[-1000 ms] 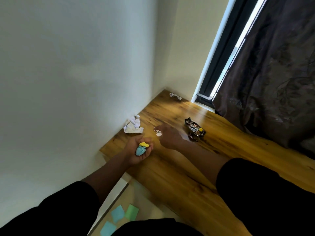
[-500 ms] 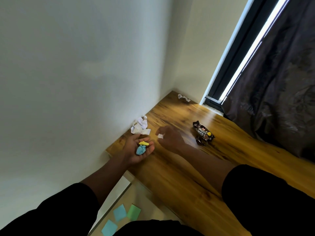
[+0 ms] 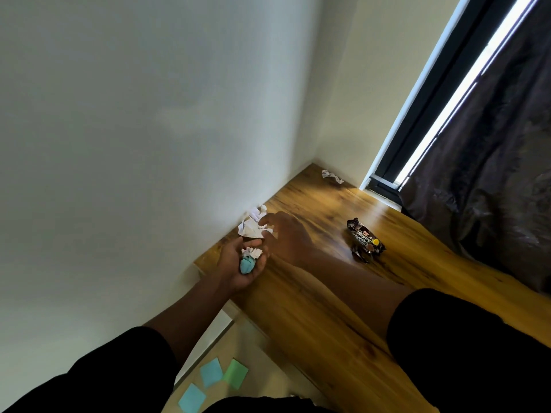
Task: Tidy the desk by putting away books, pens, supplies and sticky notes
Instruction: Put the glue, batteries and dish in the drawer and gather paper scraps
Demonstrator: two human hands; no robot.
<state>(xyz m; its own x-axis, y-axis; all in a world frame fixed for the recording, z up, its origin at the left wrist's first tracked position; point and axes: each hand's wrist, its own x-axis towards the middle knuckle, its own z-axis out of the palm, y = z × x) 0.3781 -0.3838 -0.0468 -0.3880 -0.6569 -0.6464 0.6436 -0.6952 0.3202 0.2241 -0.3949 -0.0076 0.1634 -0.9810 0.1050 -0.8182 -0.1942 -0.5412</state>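
Wooden desk [image 3: 343,296] set in a white-walled corner. Left hand [image 3: 243,268], palm up at the desk edge, cups crumpled blue and white paper scraps [image 3: 249,260]. Just beyond it, the right hand [image 3: 286,236] reaches with loose, released grip toward crumpled white paper [image 3: 252,226] by the wall. Adding more may spill the overfilled palm.

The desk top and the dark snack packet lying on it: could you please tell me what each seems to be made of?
Desk top: looks like wood or wood-look laminate, smooth and semi-glossy; brown grain streaks and window glare show, but which cannot be told. Snack packet: apparently thin plastic or foil film, shiny, with crinkled, twisted ends and printed lettering.
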